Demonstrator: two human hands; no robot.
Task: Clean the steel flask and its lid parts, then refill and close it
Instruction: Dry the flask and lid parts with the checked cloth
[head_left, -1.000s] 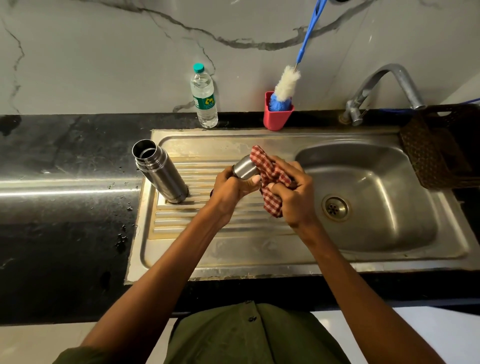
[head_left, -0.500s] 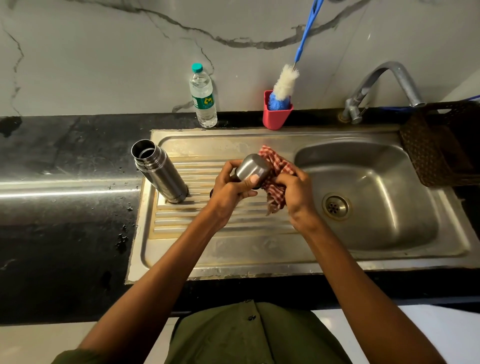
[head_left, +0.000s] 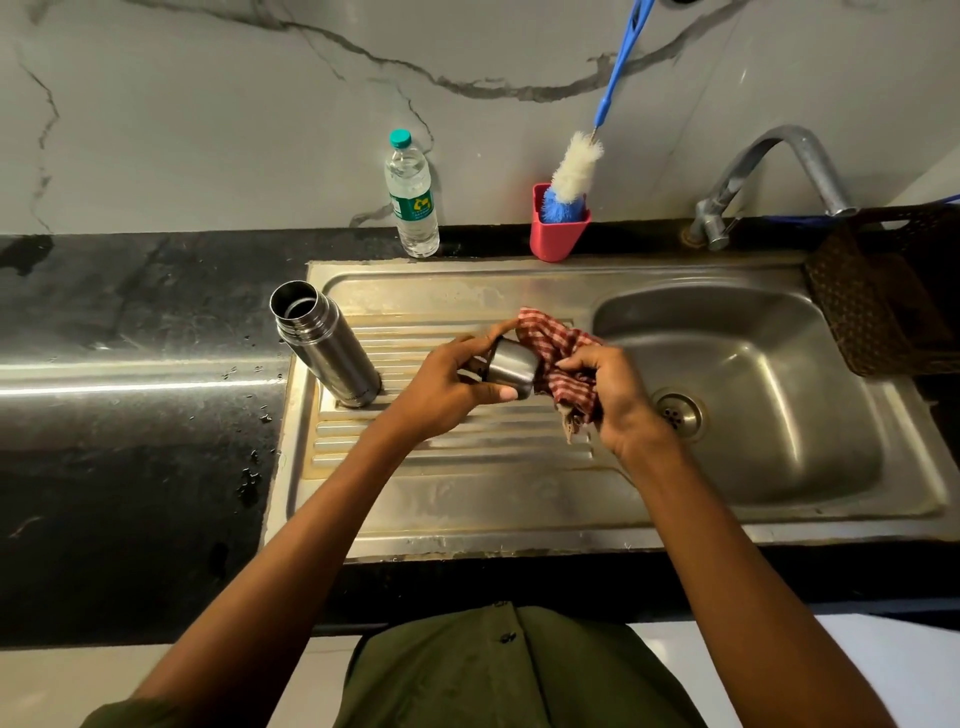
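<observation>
So the steel cup lid (head_left: 511, 368) is gripped by the left hand (head_left: 447, 387) over the ribbed drainboard, thumb curled across its side. Compared with a second ago, it's been tipped round so more of its steel side is shown. The checked cloth (head_left: 558, 358) is bunched in the right hand (head_left: 613, 392), fingers curled tight around it; it's been pulled off the lid a bit and now sits just behind and beside it, still touching. The open flask (head_left: 324, 343) hasn't been moved, upright at the sink's (head_left: 467, 509) left edge. Water bottle (head_left: 413, 200) and brush cup (head_left: 558, 228) are left along the table's (head_left: 130, 467) back edge.
</observation>
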